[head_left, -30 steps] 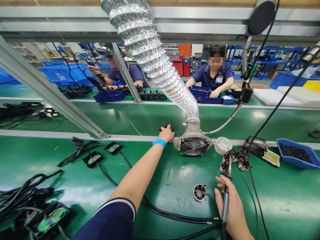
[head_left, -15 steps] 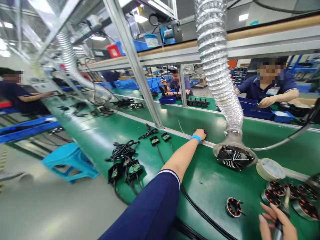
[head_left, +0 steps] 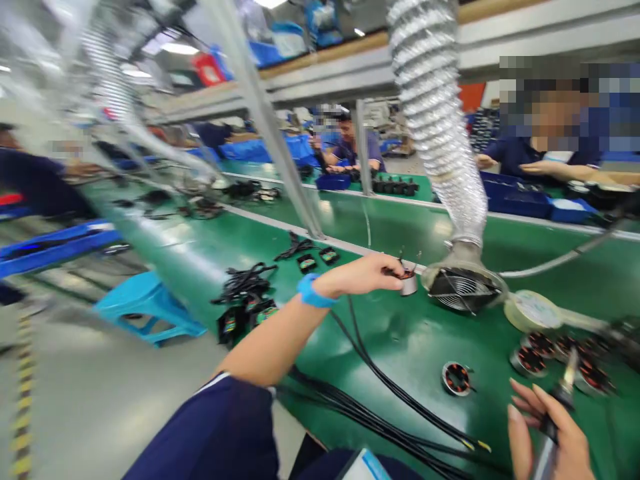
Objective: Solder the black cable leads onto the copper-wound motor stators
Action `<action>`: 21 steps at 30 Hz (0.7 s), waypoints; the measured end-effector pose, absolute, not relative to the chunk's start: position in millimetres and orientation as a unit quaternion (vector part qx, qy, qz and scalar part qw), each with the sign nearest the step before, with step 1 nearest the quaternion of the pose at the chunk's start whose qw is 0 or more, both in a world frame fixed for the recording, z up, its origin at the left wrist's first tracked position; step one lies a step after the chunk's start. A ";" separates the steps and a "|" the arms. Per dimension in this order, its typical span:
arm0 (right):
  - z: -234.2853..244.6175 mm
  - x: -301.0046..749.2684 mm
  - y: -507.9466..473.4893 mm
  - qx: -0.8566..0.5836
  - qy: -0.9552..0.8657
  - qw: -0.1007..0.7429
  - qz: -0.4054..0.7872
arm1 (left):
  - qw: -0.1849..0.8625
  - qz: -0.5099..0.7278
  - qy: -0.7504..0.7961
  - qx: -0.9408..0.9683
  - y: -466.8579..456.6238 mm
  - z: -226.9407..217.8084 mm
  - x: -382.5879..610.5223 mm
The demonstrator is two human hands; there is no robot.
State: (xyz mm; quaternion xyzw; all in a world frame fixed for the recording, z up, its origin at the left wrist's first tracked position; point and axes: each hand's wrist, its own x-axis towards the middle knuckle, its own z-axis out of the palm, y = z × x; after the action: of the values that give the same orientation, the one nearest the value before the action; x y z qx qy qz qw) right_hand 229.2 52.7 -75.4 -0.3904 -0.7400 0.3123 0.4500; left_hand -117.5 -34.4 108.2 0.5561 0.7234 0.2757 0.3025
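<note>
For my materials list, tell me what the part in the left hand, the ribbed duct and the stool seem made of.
Part: likely satin metal outside, from its grey sheen.
Duct: probably glossy metal foil, given bright crinkles.
Stool: seemingly smooth moulded plastic, evenly blue.

Bright, tabletop [head_left: 395, 353] glare, motion blur (worst leftward)

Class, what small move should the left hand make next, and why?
Probably bring the held coil toward the lone coil: the left hand has it out by the fan, while the right hand holds the iron nearer the lone coil.
</note>
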 end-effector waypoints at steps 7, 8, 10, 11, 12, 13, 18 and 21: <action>-41.4 226.2 42.5 -0.346 -0.686 0.613 0.184 | 0.394 0.171 0.557 0.711 -17.2 103.9 -44.2; -40.4 226.4 43.9 -0.346 -0.673 0.630 0.175 | 0.389 0.149 0.545 0.727 -4.2 100.2 -31.9; -40.0 227.3 46.5 -0.350 -0.651 0.655 0.156 | 0.353 0.100 0.541 0.757 23.7 89.6 -8.0; -40.3 227.7 47.7 -0.352 -0.644 0.664 0.145 | 0.325 0.070 0.548 0.767 37.2 82.2 2.5; -40.8 228.0 48.8 -0.354 -0.640 0.669 0.135 | 0.296 0.040 0.559 0.773 49.4 73.6 11.9; -41.2 228.0 49.8 -0.357 -0.638 0.671 0.127 | 0.269 0.013 0.570 0.776 60.1 63.9 20.0; -42.0 226.5 50.9 -0.361 -0.647 0.659 0.125 | 0.218 -0.022 0.598 0.771 86.8 17.0 48.8; -41.2 225.9 49.9 -0.356 -0.654 0.656 0.129 | 0.214 -0.004 0.586 0.782 91.2 4.9 63.4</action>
State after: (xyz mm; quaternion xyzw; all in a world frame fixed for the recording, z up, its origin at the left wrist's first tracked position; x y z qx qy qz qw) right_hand 225.9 49.9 -41.2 -0.3555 -0.6537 0.1285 0.6555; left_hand 63.4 91.2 4.9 0.7818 0.5857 -0.0039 0.2137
